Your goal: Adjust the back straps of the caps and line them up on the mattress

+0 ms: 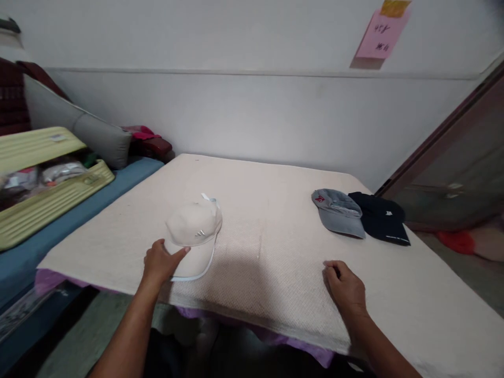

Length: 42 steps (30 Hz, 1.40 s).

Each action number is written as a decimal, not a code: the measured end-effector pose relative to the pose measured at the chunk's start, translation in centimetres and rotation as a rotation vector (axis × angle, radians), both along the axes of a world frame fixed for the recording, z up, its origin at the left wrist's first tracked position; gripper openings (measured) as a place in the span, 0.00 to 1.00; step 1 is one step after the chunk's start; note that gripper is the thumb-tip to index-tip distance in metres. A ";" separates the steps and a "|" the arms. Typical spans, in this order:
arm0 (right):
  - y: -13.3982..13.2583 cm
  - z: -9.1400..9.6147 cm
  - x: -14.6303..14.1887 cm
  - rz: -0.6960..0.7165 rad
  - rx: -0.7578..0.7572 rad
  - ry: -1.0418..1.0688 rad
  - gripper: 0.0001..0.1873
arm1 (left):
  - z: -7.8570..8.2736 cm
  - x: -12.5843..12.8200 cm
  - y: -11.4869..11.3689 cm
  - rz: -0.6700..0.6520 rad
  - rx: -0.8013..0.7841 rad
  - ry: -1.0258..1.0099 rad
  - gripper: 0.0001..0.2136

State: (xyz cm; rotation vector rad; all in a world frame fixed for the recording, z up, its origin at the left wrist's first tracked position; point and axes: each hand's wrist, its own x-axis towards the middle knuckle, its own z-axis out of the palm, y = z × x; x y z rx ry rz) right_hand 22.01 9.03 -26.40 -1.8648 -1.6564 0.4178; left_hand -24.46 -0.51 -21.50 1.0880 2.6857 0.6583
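A white baseball cap [192, 223] with three small stripes on its front and a pale blue brim edge lies on the left part of the table, brim towards me. My left hand [162, 261] grips its brim at the left side, the thumb on top and the other fingers partly hidden. Over the right part of the table, my right hand [345, 286] is loosely curled, with no object visible in it. Beyond it lie a grey denim cap [339, 211] with a red emblem and a dark navy cap [380, 218], which overlap side by side.
A cream cloth covers the table [252, 184], with purple fabric [291, 344] hanging below its front edge. At left, an open yellow case [59, 191] and a grey cushion [79, 123] rest on a blue surface. A pink note [381, 34] is taped to the wall.
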 end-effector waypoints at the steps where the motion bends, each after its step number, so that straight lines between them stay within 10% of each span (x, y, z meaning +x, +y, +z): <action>1: 0.0 0.0 0.0 0.002 -0.004 0.001 0.13 | 0.0 0.0 0.1 0.002 -0.001 0.033 0.46; 14: 0.4 -0.4 0.2 -0.017 0.012 -0.013 0.12 | 0.2 0.3 0.5 0.099 0.179 0.032 0.41; 36: 0.5 -0.7 0.2 -0.040 0.013 0.032 0.10 | 2.2 6.2 2.2 0.108 1.037 -1.028 0.15; 42: 0.8 -0.8 0.5 -0.032 0.026 0.048 0.10 | 2.4 9.7 1.9 -0.073 1.018 -1.205 0.14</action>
